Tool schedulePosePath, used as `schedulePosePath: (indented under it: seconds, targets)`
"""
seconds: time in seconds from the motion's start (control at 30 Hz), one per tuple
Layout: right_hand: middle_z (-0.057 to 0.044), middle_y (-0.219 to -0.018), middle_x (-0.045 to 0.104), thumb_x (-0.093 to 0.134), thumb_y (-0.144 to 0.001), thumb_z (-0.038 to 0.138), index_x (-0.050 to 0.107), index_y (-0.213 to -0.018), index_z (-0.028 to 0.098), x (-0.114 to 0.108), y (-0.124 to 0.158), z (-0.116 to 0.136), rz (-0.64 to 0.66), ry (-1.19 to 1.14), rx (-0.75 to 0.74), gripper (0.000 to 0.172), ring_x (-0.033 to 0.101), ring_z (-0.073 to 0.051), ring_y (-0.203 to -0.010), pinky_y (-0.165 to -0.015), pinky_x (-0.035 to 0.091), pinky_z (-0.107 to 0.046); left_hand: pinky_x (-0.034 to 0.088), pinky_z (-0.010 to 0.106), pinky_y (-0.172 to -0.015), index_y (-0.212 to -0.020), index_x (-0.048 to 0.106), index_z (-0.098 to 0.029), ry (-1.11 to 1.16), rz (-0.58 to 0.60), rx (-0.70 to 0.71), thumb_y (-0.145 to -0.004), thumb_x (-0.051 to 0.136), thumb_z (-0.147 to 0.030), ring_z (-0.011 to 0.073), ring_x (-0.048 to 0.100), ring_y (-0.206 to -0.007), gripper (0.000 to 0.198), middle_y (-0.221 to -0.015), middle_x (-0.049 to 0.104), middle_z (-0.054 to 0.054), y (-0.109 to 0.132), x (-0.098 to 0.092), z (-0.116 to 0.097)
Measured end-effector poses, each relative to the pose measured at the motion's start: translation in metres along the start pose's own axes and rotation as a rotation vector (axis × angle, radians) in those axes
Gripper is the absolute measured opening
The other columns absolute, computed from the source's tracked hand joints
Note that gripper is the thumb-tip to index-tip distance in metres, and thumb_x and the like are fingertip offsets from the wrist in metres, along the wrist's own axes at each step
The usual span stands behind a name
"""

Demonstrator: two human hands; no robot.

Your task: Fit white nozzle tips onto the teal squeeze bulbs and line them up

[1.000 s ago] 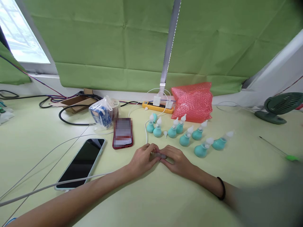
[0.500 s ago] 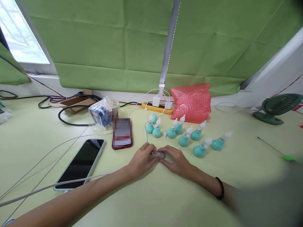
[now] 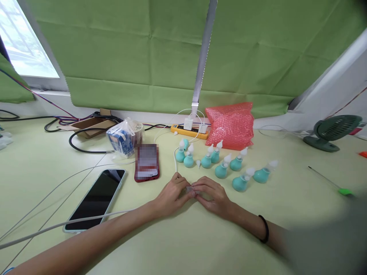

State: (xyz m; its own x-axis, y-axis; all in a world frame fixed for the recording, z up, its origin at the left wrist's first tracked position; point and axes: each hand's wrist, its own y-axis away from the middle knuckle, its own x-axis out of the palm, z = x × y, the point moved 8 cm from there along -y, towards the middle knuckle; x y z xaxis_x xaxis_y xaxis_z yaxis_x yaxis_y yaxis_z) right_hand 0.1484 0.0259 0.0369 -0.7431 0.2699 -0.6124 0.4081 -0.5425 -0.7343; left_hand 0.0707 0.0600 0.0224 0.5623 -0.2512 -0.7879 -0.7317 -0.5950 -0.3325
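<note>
My left hand (image 3: 173, 194) and my right hand (image 3: 213, 194) meet just above the table, fingertips almost together. Between them they pinch a small clear plastic piece (image 3: 189, 188), mostly covered by the fingers. Beyond the hands stand several teal squeeze bulbs with clear pointed tips, among them a bulb (image 3: 188, 161) close behind the fingers and another bulb (image 3: 239, 184) to the right. One loose white tip (image 3: 198, 164) lies among the bulbs. A teal piece (image 3: 185, 144) sits behind the leftmost bulb.
Left of my hands lie a red-cased phone (image 3: 147, 163) and a larger black-screened phone (image 3: 97, 198), with white cables around. Behind are a bagged blue package (image 3: 122, 139), a yellow power strip (image 3: 189, 132) and a red bubble-wrap bag (image 3: 229, 126). A green fan (image 3: 329, 131) and screwdriver (image 3: 344, 191) are right.
My fingers have closed further over the clear plastic piece, so less of it shows. The right fingers have come nearer the left ones. The whole view has shifted slightly.
</note>
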Motion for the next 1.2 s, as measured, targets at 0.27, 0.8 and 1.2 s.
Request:
schedulePosePath:
  seconds: [0.27,0.8,1.2]
  targets:
    - [-0.009,-0.095,0.055,0.058,-0.065,0.03,0.047,-0.102,0.017,-0.035,-0.051,0.034,0.215,0.108,-0.059,0.041,0.049,-0.02,-0.09,-0.077,0.041,-0.037,0.037,0.028,-0.069,-0.079,0.054,-0.014,0.063,-0.058,-0.026,-0.08,0.037,-0.034,0.0156,0.042,-0.078,0.026,-0.073,0.053,0.004,0.001,-0.007,0.001]
    - [-0.001,-0.064,0.061,0.055,-0.056,0.023,0.052,-0.066,-0.002,0.034,-0.122,-0.181,0.675,-0.048,1.06,0.027,0.048,0.001,-0.036,-0.044,0.04,-0.013,0.042,0.024,-0.062,-0.083,0.053,-0.017,0.063,-0.141,-0.133,-0.064,0.053,-0.015,0.0126,0.049,-0.071,0.02,-0.084,0.048,0.004,0.008,-0.002,0.019]
    - [-0.001,-0.062,0.059,0.068,-0.05,0.02,0.052,-0.088,0.008,-0.019,-0.17,-0.166,0.335,-0.04,0.75,0.043,0.046,-0.002,-0.037,-0.04,0.042,-0.014,0.04,0.027,-0.065,-0.083,0.049,-0.017,-0.015,-0.226,-0.139,-0.073,0.048,-0.03,0.017,0.046,-0.082,0.017,-0.081,0.053,0.004,0.009,-0.015,0.014]
